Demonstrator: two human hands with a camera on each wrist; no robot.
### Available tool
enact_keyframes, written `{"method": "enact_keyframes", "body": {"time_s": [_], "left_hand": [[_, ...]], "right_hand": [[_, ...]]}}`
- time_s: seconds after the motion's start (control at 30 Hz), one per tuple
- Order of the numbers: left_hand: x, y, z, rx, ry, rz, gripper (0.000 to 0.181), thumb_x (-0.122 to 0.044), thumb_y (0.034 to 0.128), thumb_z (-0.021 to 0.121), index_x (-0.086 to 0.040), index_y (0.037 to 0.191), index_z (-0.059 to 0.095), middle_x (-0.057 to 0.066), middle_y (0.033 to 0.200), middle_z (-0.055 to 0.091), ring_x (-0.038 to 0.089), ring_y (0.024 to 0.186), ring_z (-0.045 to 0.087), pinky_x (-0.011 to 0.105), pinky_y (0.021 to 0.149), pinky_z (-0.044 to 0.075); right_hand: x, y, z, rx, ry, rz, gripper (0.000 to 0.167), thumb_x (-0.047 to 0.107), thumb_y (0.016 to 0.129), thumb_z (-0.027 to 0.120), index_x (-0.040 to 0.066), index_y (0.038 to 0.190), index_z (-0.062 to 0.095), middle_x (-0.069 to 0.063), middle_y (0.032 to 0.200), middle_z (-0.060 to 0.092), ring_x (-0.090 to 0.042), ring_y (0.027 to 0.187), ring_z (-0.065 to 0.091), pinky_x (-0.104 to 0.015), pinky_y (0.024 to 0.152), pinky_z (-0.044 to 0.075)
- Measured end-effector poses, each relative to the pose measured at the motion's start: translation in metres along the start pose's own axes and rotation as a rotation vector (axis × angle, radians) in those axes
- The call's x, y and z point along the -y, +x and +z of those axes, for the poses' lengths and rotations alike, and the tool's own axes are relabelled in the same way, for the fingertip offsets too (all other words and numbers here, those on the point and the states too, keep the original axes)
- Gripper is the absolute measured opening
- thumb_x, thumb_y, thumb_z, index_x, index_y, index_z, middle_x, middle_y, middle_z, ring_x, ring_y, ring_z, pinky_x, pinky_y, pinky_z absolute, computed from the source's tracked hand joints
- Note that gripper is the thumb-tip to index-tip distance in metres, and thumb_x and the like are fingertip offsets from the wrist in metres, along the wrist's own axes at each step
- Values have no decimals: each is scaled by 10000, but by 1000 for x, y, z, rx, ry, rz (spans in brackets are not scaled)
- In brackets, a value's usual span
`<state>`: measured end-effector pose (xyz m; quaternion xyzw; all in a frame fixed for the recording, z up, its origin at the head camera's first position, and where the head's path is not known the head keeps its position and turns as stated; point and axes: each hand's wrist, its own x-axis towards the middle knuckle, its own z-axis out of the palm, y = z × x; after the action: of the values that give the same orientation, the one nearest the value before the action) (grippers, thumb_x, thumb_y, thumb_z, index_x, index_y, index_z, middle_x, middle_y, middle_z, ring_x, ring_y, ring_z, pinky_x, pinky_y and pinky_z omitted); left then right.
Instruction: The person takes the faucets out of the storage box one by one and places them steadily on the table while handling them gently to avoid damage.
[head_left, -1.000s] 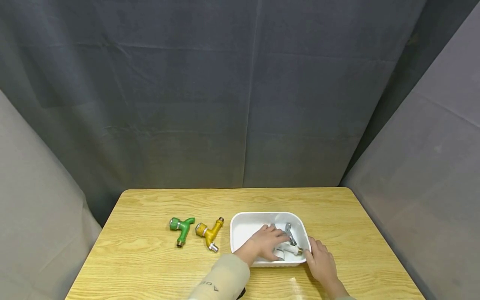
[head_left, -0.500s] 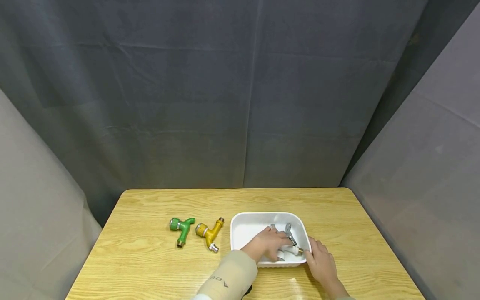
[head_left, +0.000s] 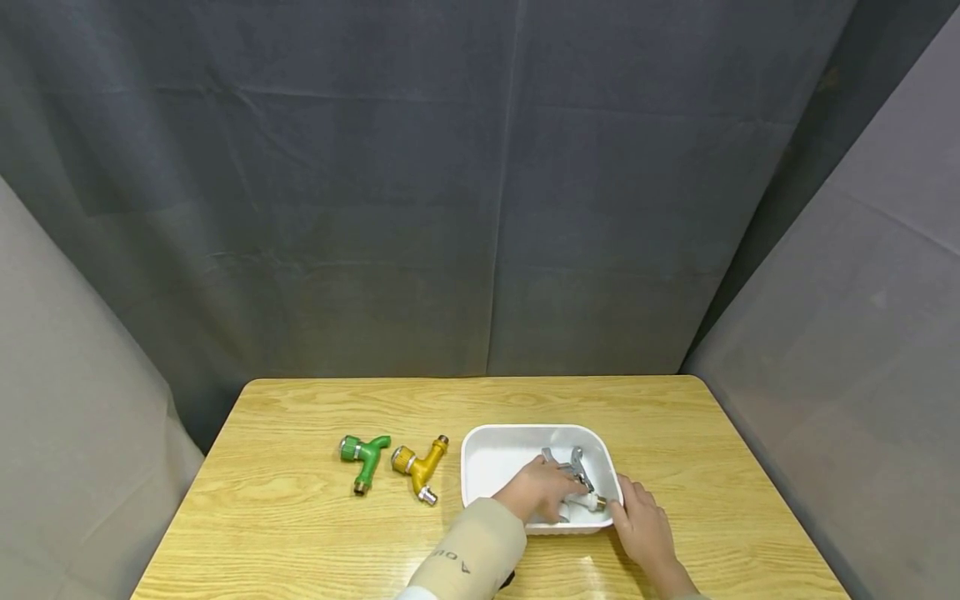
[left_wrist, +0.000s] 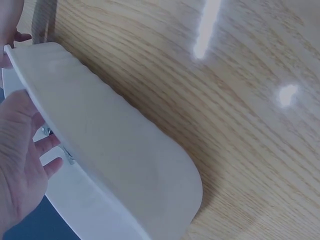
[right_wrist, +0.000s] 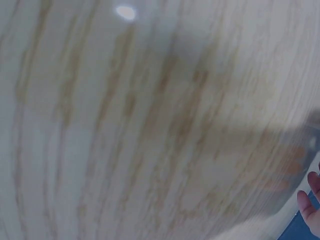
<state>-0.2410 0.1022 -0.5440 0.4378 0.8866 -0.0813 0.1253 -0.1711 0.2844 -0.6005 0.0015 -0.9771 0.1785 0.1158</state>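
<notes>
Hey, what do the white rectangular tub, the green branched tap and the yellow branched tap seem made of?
The white rectangular tub: probably glossy plastic, from its smooth, faintly shiny surface and rounded corners.
The green branched tap: plastic or painted metal, given its even, shiny colour; its lower end looks brassy.
The yellow branched tap: likewise plastic or coated metal; its shiny silvery nozzle suggests chrome.

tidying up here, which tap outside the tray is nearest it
The yellow tap, just left of the tray; the green tap lies farther left.

White glare spots on the tabletop (left_wrist: 260,165), right wrist view blurry.
</notes>
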Motion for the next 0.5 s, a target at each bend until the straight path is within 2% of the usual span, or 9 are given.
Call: {"method": "enact_keyframes", "body": {"time_s": [0.23,0.5], "left_hand": [[-1,1,0,20,-9,2,673,-356,740,715,-445,1332,407,-200,1333,440,44,1178,450,270,957,353],[0,-2,0,17,-41,2,646,-379,757,710,-430,1331,418,-169,1362,422,61,1233,403,288,986,343]], "right_hand": [[2,-1,-1,8,3,16,393,231,901,403,99,1266,465,-145,1058,575,-347,962,549,-490,670,441],[1,0,-2,26,-8,18,392,234,902,400,100,1267,453,-151,1072,566,-351,974,543,-503,674,439]]}}
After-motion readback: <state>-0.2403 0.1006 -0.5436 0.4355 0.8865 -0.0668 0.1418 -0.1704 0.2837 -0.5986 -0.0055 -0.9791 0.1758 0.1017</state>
